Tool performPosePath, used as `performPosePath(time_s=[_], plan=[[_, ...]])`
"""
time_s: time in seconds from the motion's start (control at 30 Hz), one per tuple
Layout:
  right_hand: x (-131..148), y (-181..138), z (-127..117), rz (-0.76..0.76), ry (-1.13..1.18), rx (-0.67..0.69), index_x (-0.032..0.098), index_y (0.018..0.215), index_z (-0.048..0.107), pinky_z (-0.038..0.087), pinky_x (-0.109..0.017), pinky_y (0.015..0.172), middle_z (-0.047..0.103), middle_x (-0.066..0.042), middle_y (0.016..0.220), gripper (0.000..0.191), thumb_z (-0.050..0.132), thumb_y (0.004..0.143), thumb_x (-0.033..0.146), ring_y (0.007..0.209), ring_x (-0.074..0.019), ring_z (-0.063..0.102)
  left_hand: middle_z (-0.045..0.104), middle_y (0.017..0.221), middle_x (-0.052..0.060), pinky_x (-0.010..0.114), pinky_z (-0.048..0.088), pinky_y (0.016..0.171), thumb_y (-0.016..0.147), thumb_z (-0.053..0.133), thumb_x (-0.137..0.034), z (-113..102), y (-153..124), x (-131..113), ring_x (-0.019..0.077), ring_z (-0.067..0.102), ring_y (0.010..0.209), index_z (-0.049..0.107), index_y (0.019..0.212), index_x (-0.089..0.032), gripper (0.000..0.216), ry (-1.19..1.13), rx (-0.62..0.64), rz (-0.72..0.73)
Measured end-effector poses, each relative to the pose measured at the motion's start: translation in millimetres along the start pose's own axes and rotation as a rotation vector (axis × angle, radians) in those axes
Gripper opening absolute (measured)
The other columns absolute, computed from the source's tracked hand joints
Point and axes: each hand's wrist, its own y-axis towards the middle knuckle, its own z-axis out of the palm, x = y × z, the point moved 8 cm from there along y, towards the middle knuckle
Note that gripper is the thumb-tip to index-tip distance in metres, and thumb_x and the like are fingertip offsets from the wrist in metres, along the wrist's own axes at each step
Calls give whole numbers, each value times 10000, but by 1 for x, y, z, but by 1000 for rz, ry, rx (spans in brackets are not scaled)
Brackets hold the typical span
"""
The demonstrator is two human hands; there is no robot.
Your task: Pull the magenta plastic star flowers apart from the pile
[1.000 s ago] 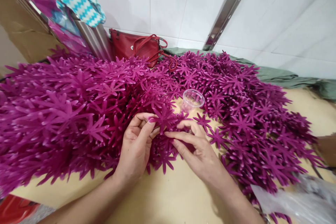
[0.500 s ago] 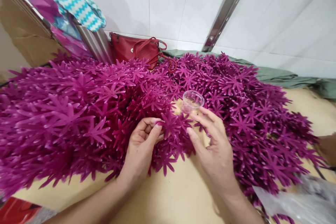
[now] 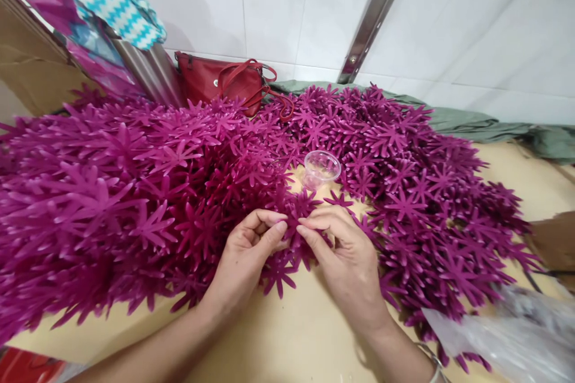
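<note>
Many purple star-shaped artificial flowers (image 3: 148, 215), with long narrow petals, are heaped on both sides of my hands. My left hand (image 3: 247, 251) is closed in a pinch on a petal of one purple flower (image 3: 300, 206) in the middle. Facing it, my right hand (image 3: 344, 263) has thumb and forefinger pressed together close to the same flower. Whatever lies between those fingertips is too small to make out. Just beyond the hands stands a small clear plastic cup (image 3: 322, 167), whose contents I cannot tell.
A red handbag (image 3: 202, 78) and a metal flask with a blue-and-white cloth cover (image 3: 119, 11) stand behind the flowers. Green fabric (image 3: 462, 122) runs along the tiled wall. A clear plastic bag (image 3: 503, 335) lies at the front right of the tan tabletop (image 3: 278, 341).
My right hand has left the clear cup and come down and left to the flower, its fingers now pinched. My left hand keeps its pinch. The view has shifted slightly.
</note>
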Motion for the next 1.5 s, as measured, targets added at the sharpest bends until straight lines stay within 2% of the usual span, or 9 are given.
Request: performPosePath(time_s=[0.17, 0.33, 0.5, 0.67, 0.8, 1.0, 1.17, 1.33, 1.5], plan=[[-4, 3, -3, 65, 96, -5, 261, 852, 741, 536, -329, 804, 720, -10, 868, 91, 719, 935, 230, 855, -193, 682, 669, 883, -6, 150, 542, 702, 830, 853, -348, 0, 1, 0, 69, 600, 735, 758, 914, -206, 190, -18, -10, -10], [-28, 0, -4, 251, 251, -46, 244, 829, 713, 527, -306, 835, 705, -11, 900, 113, 726, 924, 303, 876, -182, 652, 659, 859, -15, 204, 552, 731, 796, 871, -355, -5, 4, -3, 88, 608, 738, 713, 874, -198, 236, -80, -96, -4], [-50, -3, 0, 471, 592, -146, 253, 861, 655, 524, -259, 694, 648, 30, 769, 182, 757, 889, 400, 702, -142, 592, 652, 894, -32, 212, 544, 780, 812, 852, -346, -16, 4, -19, 84, 622, 778, 692, 913, -217, 229, -134, -206, 141], [-60, -4, 9, 622, 808, -139, 269, 1022, 680, 597, -358, 853, 768, -31, 1036, 245, 780, 850, 413, 905, -204, 737, 654, 984, -24, 228, 560, 821, 808, 858, -331, -20, 3, -27, 91, 635, 838, 698, 944, -221, 237, -160, -243, 203], [-59, -5, 14, 709, 900, -90, 257, 1021, 687, 610, -391, 869, 790, -73, 1113, 352, 651, 916, 591, 1021, -253, 767, 666, 968, -26, 232, 561, 813, 837, 835, -329, -21, 3, -26, 98, 644, 836, 690, 957, -228, 213, -170, -229, 188], [-56, -4, 8, 656, 646, -73, 231, 874, 672, 551, -279, 676, 735, 8, 748, 283, 863, 774, 414, 667, -154, 661, 666, 999, -22, 212, 562, 790, 842, 835, -305, -22, 4, -25, 88, 643, 834, 700, 964, -224, 199, -178, -232, 180], [-57, -2, 4, 558, 505, -42, 206, 693, 593, 398, -232, 542, 583, 47, 595, 380, 833, 791, 484, 536, -101, 470, 670, 963, -25, 178, 560, 765, 828, 851, -304, -22, 4, -26, 72, 647, 809, 705, 951, -210, 213, -187, -239, 181], [-46, -1, 3, 448, 220, 78, 222, 643, 493, 347, -252, 533, 453, 57, 581, 425, 710, 903, 479, 547, -112, 391, 663, 903, -34, 151, 541, 724, 825, 853, -296, -19, 4, -29, 55, 631, 755, 706, 939, -210, 205, -190, -219, 209], [-23, 2, 6, 254, 102, 117, 220, 708, 533, 446, -261, 673, 566, 13, 751, 308, 659, 953, 359, 709, -144, 534, 660, 899, -31, 171, 539, 739, 834, 838, -315, -16, 3, -31, 67, 633, 779, 705, 940, -213, 198, -161, -207, 221]])
